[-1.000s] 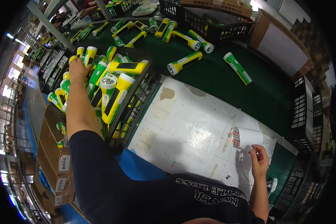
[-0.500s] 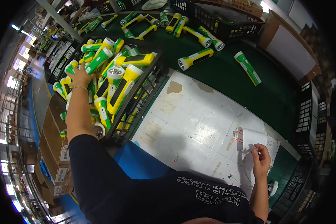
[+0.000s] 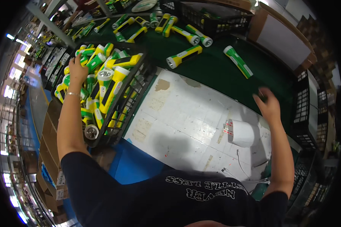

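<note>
My left hand (image 3: 78, 70) lies over the left side of a black plastic crate (image 3: 127, 99) heaped with green-and-yellow flashlights (image 3: 113, 89). Its fingers are stretched out and touch the heap; I see no flashlight gripped in it. My right hand (image 3: 269, 106) is raised above the far right edge of the white work board (image 3: 178, 109), thumb and fingers apart and slightly blurred. Nothing shows clearly between them. The nearest thing beyond it is a single green flashlight (image 3: 238, 62) on the dark green belt. A curled white sheet with red-marked strips (image 3: 243, 133) sits on the board below this hand.
More flashlights (image 3: 184, 56) lie scattered along the belt (image 3: 212, 68). Black crates (image 3: 216, 22) stand at the back and right (image 3: 305, 106). An open cardboard box (image 3: 280, 38) is at the back right. Thin white cables (image 3: 240, 166) lie on the board's near right.
My right hand has left the white sheet, moved up and away toward the belt, and its pinch has opened. My left hand stays at the crate, shifted slightly. The whole view has shifted a little.
</note>
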The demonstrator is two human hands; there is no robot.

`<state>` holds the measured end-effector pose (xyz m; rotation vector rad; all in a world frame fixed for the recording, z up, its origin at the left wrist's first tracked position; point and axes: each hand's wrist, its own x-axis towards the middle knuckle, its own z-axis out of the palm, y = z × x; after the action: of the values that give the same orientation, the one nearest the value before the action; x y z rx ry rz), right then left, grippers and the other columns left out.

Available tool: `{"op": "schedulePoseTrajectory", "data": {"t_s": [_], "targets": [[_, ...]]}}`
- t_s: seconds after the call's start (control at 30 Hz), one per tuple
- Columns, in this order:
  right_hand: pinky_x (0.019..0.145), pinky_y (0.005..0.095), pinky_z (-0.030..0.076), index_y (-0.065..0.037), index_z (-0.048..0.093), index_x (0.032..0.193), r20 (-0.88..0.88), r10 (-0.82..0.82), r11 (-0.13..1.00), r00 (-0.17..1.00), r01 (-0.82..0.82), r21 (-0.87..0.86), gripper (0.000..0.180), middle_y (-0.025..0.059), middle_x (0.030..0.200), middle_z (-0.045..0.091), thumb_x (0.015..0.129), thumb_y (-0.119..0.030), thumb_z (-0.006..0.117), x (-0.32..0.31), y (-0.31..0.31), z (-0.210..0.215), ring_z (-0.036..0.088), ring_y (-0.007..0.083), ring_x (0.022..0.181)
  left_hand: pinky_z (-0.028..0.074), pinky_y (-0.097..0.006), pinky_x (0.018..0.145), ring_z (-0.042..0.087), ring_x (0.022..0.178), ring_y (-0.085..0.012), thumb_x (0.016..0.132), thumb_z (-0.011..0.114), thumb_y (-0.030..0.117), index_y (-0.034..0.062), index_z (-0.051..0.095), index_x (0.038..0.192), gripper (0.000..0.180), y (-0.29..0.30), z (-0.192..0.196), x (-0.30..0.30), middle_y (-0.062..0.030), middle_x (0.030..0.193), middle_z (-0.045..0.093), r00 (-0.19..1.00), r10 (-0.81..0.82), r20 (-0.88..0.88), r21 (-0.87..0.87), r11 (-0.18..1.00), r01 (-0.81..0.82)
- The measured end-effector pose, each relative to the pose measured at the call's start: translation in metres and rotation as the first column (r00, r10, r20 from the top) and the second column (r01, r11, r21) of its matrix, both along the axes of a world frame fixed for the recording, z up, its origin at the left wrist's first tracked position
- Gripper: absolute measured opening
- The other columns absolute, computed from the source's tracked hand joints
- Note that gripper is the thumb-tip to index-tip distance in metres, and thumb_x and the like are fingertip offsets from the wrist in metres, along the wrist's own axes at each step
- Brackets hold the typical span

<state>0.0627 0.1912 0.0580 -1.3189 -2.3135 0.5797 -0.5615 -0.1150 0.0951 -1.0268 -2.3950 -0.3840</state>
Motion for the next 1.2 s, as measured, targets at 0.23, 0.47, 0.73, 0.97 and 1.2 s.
{"op": "schedulePoseTrajectory", "data": {"t_s": [0.23,0.47,0.73,0.97,1.2], "targets": [[0.085,0.0384,0.047,-0.005,0.049,0.121,0.454,-0.169,0.984,0.875,0.177,0.024,0.069,0.0159,0.116,0.056,0.072,-0.049,0.065,-0.050,0.110,-0.055,0.055,0.0293,0.106,0.032,-0.039,0.101,0.042,0.119,-0.0324,0.074,0.059,0.004,0.0078,0.050,0.120,0.047,0.069,0.055,0.272,-0.0160,0.125,0.045,0.797,-0.602,0.045,0.082,0.798,0.597],[0.072,0.0396,0.046,0.002,0.061,0.092,0.208,-0.099,0.993,0.973,0.109,-0.038,0.049,0.0192,0.088,0.062,0.072,-0.042,0.063,-0.015,0.083,-0.030,0.060,0.0323,0.084,0.041,-0.036,0.094,0.046,0.116,-0.0188,0.083,0.061,0.019,0.0062,0.043,0.127,0.049,0.139,-0.032,0.391,-0.0116,0.124,0.046,-0.183,-0.610,0.771,0.609,0.623,0.490],[0.055,0.0341,0.048,-0.008,0.054,0.086,0.048,0.053,0.888,0.997,-0.069,0.454,0.033,0.0071,0.077,0.059,0.065,-0.027,0.072,0.056,-0.104,0.027,0.061,0.0249,0.065,0.042,-0.059,0.085,0.052,0.105,-0.0291,0.084,0.061,0.039,0.0062,0.039,0.120,0.053,0.209,-0.053,0.506,-0.0128,0.115,0.048,-0.825,-0.519,0.222,0.554,0.764,-0.332],[0.048,0.0266,0.039,-0.005,0.058,0.088,-0.219,0.007,0.996,0.976,0.013,0.089,0.028,0.0050,0.080,0.061,0.067,-0.016,0.073,0.118,-0.178,-0.004,0.053,0.0158,0.057,0.052,-0.040,0.075,0.058,0.088,-0.0212,0.088,0.054,0.039,0.0097,0.045,0.117,0.042,0.176,-0.080,0.562,-0.0113,0.102,0.055,-0.914,-0.335,0.228,0.396,0.890,-0.227],[0.046,0.0222,0.033,-0.005,0.060,0.089,-0.380,-0.196,0.965,0.904,0.110,-0.236,0.021,0.0017,0.074,0.062,0.073,-0.015,0.069,0.154,-0.196,-0.028,0.042,0.0075,0.050,0.053,-0.032,0.064,0.058,0.080,-0.0177,0.089,0.052,0.037,0.0028,0.048,0.113,0.042,0.134,-0.090,0.577,-0.0106,0.098,0.058,-0.860,-0.323,0.396,0.516,0.853,-0.082]]}}
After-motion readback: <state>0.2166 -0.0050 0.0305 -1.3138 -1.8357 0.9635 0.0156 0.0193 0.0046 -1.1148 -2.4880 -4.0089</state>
